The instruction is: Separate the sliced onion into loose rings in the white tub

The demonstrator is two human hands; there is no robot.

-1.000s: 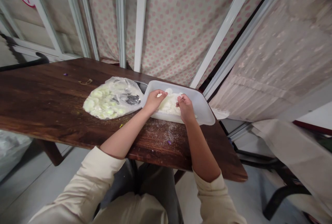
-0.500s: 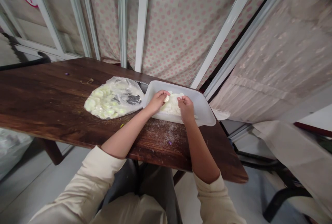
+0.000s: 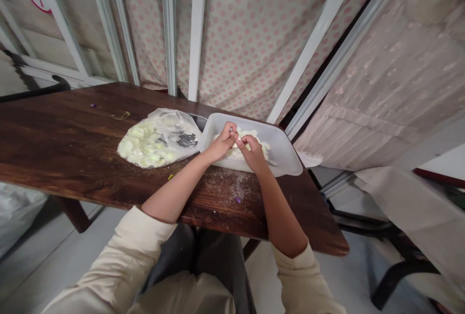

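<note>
While earlier apart, left hand (image 3: 221, 144) and right hand (image 3: 252, 153) fingers now pinch one white piece (image 3: 238, 142) together.

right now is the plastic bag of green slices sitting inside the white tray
No, the plastic bag lies on the wooden table to the left of the white tray, outside its rim.

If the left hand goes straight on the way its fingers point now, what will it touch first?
Probably the right hand, whose fingers nearly meet the left hand over the white pieces in the plastic tray; depth is unclear.
</note>
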